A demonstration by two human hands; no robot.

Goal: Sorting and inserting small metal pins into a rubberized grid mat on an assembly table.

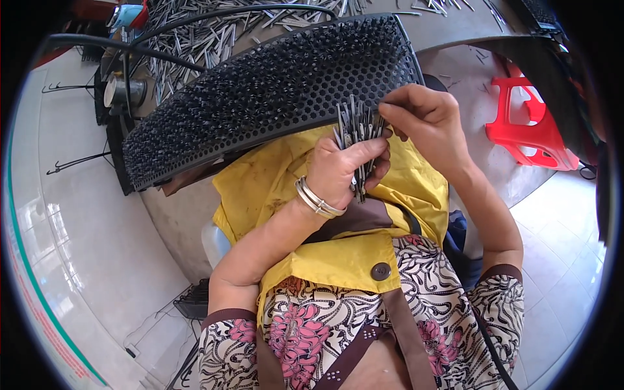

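My left hand (341, 166) is wrapped round a bundle of slim silvery metal strips (353, 123), some with small holes. Their ends stick out above and below the fist. Just right of the bundle's upper end, my right hand (429, 120) is closed in a pinch. Whatever lies between its thumb and finger is too small to make out. Beyond both hands a long black rack (344, 88) with a honeycomb of holes leans at a slant. Dark pieces stand packed in its left and upper cells, while bare cells show at its lower right.
Loose metal strips (185, 55) lie heaped on the grey table (448, 29) behind the rack. A black curved bar (234, 12) arches over them. A metal cup (119, 92) sits at the left, and a red plastic stool (530, 127) stands at the right. A yellow apron (260, 175) covers my lap.
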